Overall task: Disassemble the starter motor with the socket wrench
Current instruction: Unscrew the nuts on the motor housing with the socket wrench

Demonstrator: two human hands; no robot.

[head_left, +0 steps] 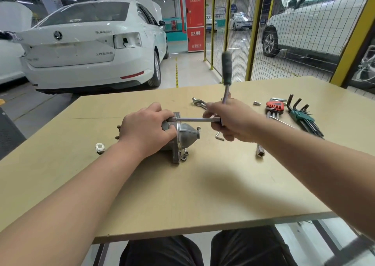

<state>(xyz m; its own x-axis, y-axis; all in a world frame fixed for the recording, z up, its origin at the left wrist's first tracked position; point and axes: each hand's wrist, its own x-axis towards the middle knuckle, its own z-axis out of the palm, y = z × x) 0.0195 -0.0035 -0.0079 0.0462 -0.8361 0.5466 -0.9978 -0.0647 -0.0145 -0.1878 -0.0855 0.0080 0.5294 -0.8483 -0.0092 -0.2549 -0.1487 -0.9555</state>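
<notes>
- A white saloon car [91, 42] with smooth glossy panels stands on the workshop floor beyond the far edge
- The surface [182, 194] is a flat, pale tan board with a matte finish and square-cut edges; it carries every tool
- A yellow-framed wire mesh fence [253, 32] runs along the right, behind the surface
- The starter motor [186, 135] lies on its side near the middle of the surface: dull grey cast metal, with a cone-shaped nose pointing right and a brighter flat flange ring behind it
- The left hand [146, 131] has its fingers curled over the motor's body, gripping it from above
- The right hand [233, 121] is closed round the socket wrench [194, 119] where its slim, polished steel extension bar meets the shaft; the bar runs level to the motor's upper flange
- The wrench's handle [226, 66], dark green and ribbed, stands up and away from the right hand
- A set of black hex keys in a green holder [302, 116] lies fanned at the far right; a red-holdered set [275, 105] is just beside it
- A loose tubular socket [260, 153] lies right of the motor
- A bent hex key [219, 135] rests under the right hand
- Small metal nuts [184, 156] sit against the flange's lower edge
</notes>
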